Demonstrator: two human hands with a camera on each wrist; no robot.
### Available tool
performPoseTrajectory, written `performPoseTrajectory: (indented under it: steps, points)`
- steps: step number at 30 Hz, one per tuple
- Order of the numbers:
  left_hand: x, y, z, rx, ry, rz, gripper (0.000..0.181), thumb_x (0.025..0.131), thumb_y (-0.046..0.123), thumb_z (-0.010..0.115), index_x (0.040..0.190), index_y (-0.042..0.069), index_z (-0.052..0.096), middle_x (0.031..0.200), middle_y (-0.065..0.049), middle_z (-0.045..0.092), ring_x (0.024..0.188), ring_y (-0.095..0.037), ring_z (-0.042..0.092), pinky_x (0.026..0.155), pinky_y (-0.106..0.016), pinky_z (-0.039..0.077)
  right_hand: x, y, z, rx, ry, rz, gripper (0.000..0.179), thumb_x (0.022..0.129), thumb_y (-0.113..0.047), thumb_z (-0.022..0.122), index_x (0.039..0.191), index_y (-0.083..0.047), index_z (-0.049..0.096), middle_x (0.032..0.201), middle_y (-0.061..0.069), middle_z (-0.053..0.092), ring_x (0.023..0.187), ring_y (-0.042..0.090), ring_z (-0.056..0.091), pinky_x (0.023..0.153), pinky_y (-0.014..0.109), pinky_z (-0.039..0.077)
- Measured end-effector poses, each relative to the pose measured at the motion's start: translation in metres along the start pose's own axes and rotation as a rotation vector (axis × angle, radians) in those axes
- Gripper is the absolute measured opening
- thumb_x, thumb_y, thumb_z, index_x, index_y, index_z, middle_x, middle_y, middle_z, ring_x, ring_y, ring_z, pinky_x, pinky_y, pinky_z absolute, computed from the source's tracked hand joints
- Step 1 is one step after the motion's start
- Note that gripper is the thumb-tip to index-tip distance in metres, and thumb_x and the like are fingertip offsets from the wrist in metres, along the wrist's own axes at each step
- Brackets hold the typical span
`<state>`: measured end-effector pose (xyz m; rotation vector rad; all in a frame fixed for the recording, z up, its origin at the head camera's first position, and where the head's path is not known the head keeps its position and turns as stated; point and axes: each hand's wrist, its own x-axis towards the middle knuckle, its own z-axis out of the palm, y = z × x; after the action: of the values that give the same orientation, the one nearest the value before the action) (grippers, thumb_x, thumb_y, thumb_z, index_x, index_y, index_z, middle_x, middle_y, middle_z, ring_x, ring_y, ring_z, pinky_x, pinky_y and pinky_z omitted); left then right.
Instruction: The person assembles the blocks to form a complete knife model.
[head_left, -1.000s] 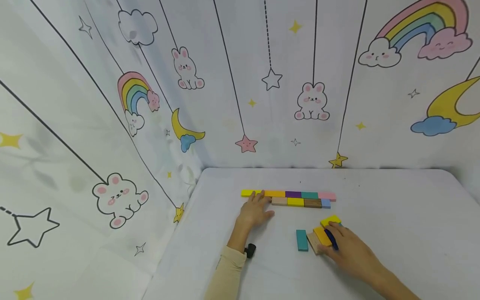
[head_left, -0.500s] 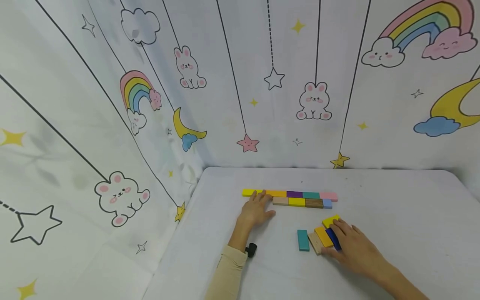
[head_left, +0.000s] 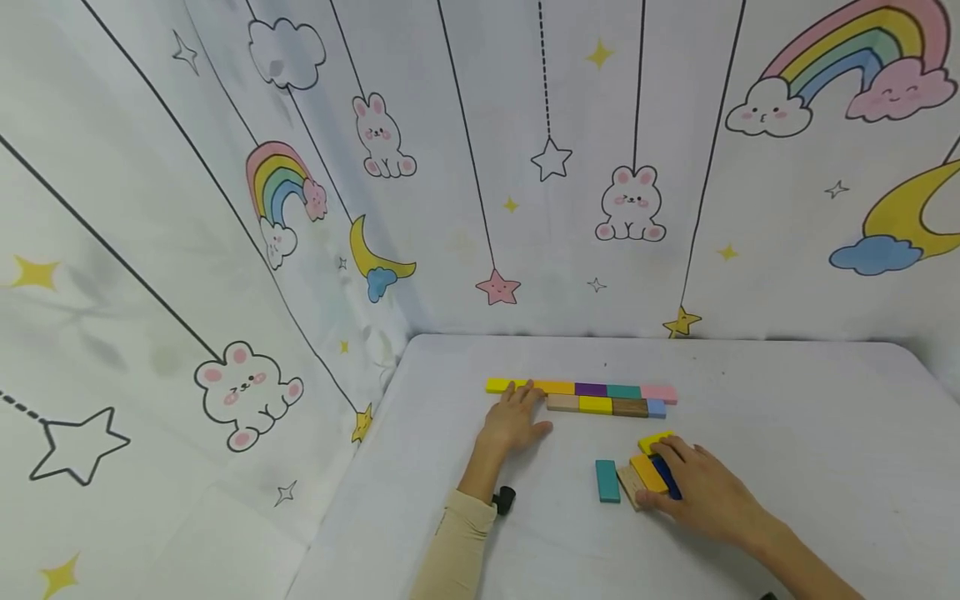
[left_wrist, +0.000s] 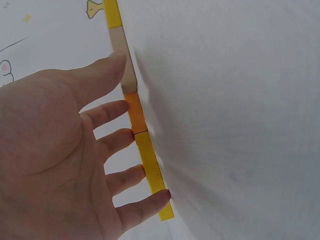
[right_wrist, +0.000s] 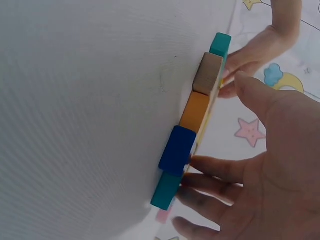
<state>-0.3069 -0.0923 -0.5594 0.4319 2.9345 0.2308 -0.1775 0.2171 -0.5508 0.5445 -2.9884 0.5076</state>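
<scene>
Flat coloured wooden blocks form two touching rows on the white table. The back row runs from a yellow block (head_left: pixel 498 385) to a pink block (head_left: pixel 660 393); the front row includes a brown block (head_left: pixel 629 407). My left hand (head_left: pixel 510 425) rests at the left end with spread fingers touching blocks. Nearer me, my right hand (head_left: pixel 708 487) lies over a loose group, its fingers loosely extended and touching blocks. Here are a yellow block (head_left: pixel 652 442), an orange block (head_left: pixel 645 472), a tan block (head_left: pixel 628 486) and a dark blue block (right_wrist: pixel 178 150). My hand hides part of this group.
A separate teal block (head_left: pixel 607 481) stands left of the loose group. Another teal block (right_wrist: pixel 166 190) shows beyond the blue one in the right wrist view. The table (head_left: pixel 825 467) meets a patterned cloth wall (head_left: pixel 562 300) at the back.
The yellow block by my right fingertips has shifted slightly left, and the right fingers moved with it. My left hand keeps its place on the row. The head view has shifted a little.
</scene>
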Motion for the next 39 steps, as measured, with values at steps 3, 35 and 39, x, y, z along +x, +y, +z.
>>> performPoseTrajectory:
  steps: [3,35,39]
  points:
    - [0.001,-0.002,0.002,-0.007,-0.010,0.000,0.067,0.101,0.058,0.060,0.159,0.032,0.039,0.174,0.002,0.021,0.160,-0.031,0.015,0.121,-0.056,0.035,0.001,-0.001,-0.001,-0.002,-0.018,0.014,0.090,0.083,-0.074,0.072,0.137,-0.002,0.063,0.137,0.018,0.061,0.113,0.041,0.063,0.099,0.064,0.052]
    - [-0.003,0.005,-0.004,-0.008,0.006,-0.009,0.066,0.100,0.056,0.062,0.159,0.034,0.040,0.173,0.002,0.025,0.159,-0.033,0.019,0.119,-0.058,0.038,0.039,-0.034,0.007,0.044,-0.101,-0.090,0.080,0.086,-0.065,0.075,0.139,-0.006,0.065,0.143,0.017,0.062,0.133,0.041,0.057,0.113,0.070,0.037]
    - [-0.006,0.007,-0.008,-0.010,-0.005,-0.007,0.065,0.102,0.054,0.062,0.159,0.032,0.040,0.173,0.000,0.025,0.159,-0.034,0.019,0.120,-0.058,0.037,0.043,-0.037,0.008,0.052,-0.116,-0.082,0.080,0.087,-0.065,0.075,0.140,-0.006,0.064,0.144,0.016,0.062,0.134,0.041,0.056,0.113,0.072,0.035]
